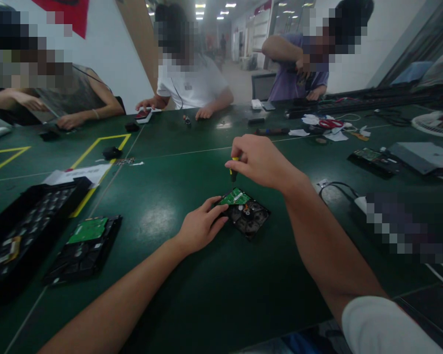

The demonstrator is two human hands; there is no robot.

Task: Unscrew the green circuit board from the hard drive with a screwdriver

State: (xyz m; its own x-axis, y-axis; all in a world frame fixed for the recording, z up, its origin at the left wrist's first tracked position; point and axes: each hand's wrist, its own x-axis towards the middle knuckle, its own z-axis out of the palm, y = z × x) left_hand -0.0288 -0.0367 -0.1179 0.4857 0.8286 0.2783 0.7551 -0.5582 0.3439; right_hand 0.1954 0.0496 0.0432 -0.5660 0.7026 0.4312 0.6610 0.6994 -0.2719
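Note:
A hard drive [256, 220] lies on the green table in front of me, its underside up, with a green circuit board [237, 196] on its far part. My left hand [202, 225] grips its left edge, with the thumb and fingers against the side and the board's corner. My right hand [258, 160] is closed around a yellow and black screwdriver [233, 173], held upright with the shaft pointing down at the board's far corner. Whether the tip touches a screw is too small to tell.
Another hard drive [83, 248] and a black compartment tray [33, 221] lie at left. At right are a further drive [374, 161], a grey box [423, 155] and a cable [339, 185]. Across the table sit several people, one with a hand [205, 112] on its far edge.

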